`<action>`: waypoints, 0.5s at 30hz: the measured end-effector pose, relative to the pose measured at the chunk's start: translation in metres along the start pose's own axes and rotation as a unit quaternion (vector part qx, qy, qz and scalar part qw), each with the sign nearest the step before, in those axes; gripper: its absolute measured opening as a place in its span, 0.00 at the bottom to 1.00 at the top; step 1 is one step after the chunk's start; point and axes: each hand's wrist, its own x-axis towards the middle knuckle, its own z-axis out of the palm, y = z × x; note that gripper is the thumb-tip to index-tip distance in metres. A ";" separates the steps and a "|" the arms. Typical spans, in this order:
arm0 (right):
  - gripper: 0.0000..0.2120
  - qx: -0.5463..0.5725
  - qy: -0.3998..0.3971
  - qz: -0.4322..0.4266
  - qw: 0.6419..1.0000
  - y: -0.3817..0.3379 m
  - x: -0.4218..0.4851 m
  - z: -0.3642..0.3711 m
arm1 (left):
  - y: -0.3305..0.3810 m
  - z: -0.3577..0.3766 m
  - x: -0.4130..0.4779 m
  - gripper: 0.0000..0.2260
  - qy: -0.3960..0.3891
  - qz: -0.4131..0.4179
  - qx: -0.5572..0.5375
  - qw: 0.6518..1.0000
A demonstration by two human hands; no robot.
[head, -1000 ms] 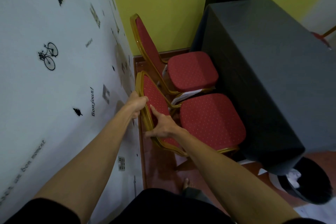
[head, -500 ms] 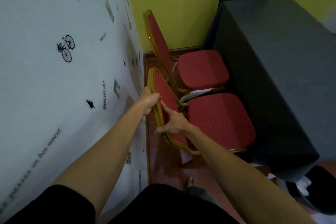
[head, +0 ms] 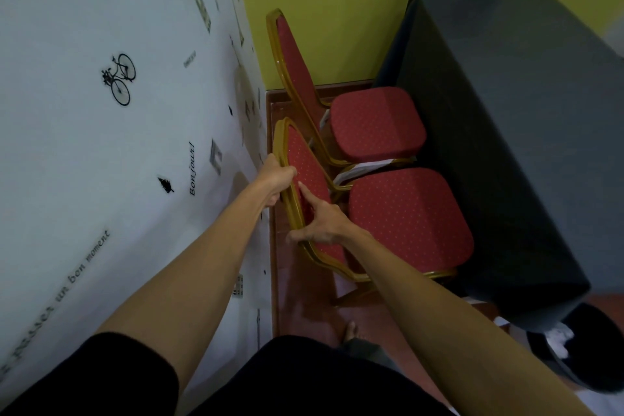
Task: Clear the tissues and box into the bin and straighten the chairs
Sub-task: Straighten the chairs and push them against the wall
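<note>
My left hand [head: 278,179] grips the backrest rim of a red-cushioned chair with a gold metal frame [head: 405,216]. My right hand [head: 320,224] pinches the same rim lower down, forefinger straight on the pad. A second matching chair [head: 376,121] stands just beyond my hands. By my right elbow, a black bin [head: 594,368] holds crumpled white tissues [head: 559,339].

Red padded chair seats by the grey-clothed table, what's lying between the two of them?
In the head view, a white paper-like strip pokes out between the far red padded seat and the near red seat.
</note>
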 end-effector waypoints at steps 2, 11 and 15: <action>0.66 -0.001 0.001 -0.001 1.000 0.000 0.000 0.000 | 0.000 0.000 -0.001 0.13 -0.002 0.001 -0.002 1.000; 0.66 -0.005 -0.004 -0.003 1.000 0.000 -0.002 0.000 | -0.001 0.001 -0.004 0.13 -0.002 0.005 0.005 1.000; 0.66 -0.008 -0.005 -0.007 1.000 0.001 -0.004 -0.002 | -0.001 0.001 -0.005 0.13 0.003 0.010 0.006 1.000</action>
